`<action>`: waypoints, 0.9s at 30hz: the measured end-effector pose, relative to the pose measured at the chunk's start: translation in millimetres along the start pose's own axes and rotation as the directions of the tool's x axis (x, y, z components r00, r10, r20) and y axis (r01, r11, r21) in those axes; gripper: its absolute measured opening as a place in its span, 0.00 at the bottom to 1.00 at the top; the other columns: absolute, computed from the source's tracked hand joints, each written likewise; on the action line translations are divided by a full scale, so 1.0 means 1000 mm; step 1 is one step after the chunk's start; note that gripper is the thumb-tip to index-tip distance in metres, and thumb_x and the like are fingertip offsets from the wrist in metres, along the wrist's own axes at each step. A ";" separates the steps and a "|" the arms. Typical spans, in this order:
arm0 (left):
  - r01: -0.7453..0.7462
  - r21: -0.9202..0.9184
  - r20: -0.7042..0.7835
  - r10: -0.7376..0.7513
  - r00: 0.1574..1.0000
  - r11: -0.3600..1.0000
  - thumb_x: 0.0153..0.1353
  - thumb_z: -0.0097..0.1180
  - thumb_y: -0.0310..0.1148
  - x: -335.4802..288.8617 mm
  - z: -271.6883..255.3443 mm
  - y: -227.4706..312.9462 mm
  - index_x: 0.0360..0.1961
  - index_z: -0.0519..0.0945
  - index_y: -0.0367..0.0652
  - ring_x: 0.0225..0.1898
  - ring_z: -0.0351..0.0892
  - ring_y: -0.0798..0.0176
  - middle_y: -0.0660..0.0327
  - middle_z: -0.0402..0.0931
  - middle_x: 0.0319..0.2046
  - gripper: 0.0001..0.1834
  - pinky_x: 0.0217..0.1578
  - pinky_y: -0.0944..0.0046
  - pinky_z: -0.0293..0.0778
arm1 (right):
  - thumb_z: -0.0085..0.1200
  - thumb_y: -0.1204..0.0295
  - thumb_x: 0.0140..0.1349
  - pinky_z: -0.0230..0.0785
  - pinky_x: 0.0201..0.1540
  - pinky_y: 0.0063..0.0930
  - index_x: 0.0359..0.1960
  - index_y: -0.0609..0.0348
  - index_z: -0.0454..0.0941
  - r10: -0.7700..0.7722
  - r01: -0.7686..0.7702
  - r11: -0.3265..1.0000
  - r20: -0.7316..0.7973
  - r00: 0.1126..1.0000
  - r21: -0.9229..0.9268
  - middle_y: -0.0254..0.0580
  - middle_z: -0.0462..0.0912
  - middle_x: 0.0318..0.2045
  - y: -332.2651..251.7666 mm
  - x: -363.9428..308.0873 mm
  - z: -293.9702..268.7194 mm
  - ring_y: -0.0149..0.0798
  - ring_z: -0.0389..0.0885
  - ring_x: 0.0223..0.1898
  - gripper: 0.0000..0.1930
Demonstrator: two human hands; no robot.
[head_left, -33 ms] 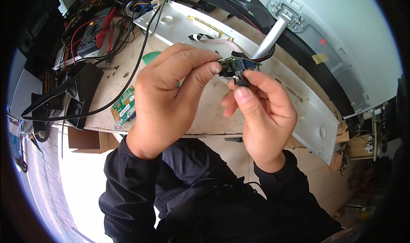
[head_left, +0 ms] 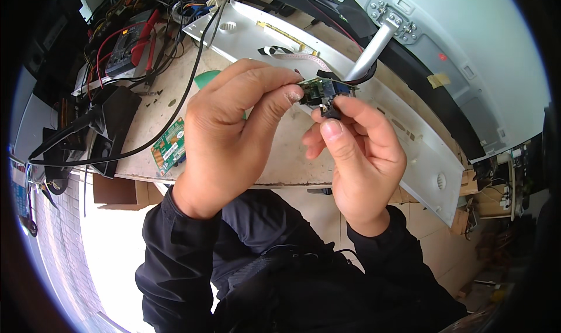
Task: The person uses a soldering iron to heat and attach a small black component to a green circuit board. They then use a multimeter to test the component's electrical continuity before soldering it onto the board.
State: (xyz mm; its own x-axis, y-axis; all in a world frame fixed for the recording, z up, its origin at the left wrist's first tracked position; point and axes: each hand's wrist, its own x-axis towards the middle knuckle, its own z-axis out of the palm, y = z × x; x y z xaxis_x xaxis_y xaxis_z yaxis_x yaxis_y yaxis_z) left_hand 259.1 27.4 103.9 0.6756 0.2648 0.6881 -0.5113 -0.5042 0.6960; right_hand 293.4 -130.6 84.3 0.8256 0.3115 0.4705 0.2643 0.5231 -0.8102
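Between my hands is a small green circuit board (head_left: pixel 315 90) with a blue connector and a black part on it, raised above the bench. My left hand (head_left: pixel 236 119) pinches its left end between thumb and forefinger. On the other side, the thumb and forefinger of my right hand (head_left: pixel 365 149) close on a small black connector (head_left: pixel 331 109) at the board's near edge; whether it is plugged in or loose I cannot tell. Behind the board lies a white ribbon cable (head_left: pixel 292 57). Another green circuit board (head_left: pixel 169 147) rests on the bench left of my left wrist.
A long white metal panel (head_left: pixel 435 157) runs diagonally across the bench (head_left: pixel 286 169). A multimeter (head_left: pixel 125 49) with red leads stands at the far left among tangled cables. One black cable (head_left: pixel 196 76) arches over the bench's left side. A silver metal arm (head_left: pixel 371 53) rises at the far right.
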 end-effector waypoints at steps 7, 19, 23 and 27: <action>0.020 0.006 0.014 -0.020 1.000 1.000 0.60 0.63 0.19 0.000 0.000 0.003 0.38 0.84 0.34 0.31 0.81 0.62 0.55 0.82 0.32 0.05 0.32 0.68 0.75 | 0.57 0.83 0.66 0.79 0.37 0.24 0.54 0.71 0.74 -0.040 0.040 0.997 0.007 0.999 -0.059 0.47 0.83 0.41 0.004 0.000 0.001 0.34 0.85 0.37 0.15; 0.021 -0.013 0.004 -0.021 1.000 1.000 0.61 0.62 0.19 -0.002 0.001 0.001 0.39 0.84 0.33 0.31 0.81 0.62 0.55 0.81 0.32 0.05 0.32 0.68 0.75 | 0.52 0.83 0.68 0.74 0.33 0.19 0.58 0.71 0.72 -0.134 0.154 0.954 0.094 0.987 -0.259 0.45 0.80 0.41 0.003 -0.002 -0.004 0.28 0.79 0.31 0.17; 0.028 -0.009 -0.029 -0.028 0.999 1.000 0.61 0.62 0.19 -0.004 0.003 0.000 0.38 0.83 0.34 0.29 0.80 0.62 0.56 0.81 0.31 0.05 0.30 0.68 0.74 | 0.50 0.78 0.71 0.73 0.30 0.23 0.59 0.71 0.71 -0.081 0.090 0.973 0.049 0.995 -0.215 0.47 0.82 0.39 -0.004 -0.002 0.000 0.31 0.79 0.27 0.17; 0.008 0.024 -0.064 -0.006 0.998 1.000 0.61 0.62 0.20 -0.006 0.007 0.001 0.38 0.83 0.34 0.28 0.79 0.62 0.56 0.81 0.31 0.05 0.28 0.67 0.72 | 0.49 0.75 0.72 0.74 0.29 0.26 0.60 0.70 0.70 -0.027 0.040 0.973 0.061 0.998 -0.228 0.48 0.83 0.39 -0.005 0.001 0.000 0.34 0.80 0.27 0.17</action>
State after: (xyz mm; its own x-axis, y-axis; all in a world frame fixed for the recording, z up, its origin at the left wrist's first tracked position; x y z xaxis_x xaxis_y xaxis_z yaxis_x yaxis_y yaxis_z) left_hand 258.1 19.4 99.1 0.6432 0.3199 0.6957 -0.4934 -0.5217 0.6960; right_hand 293.3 -133.2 89.2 0.7863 0.3448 0.5126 0.4040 0.3407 -0.8489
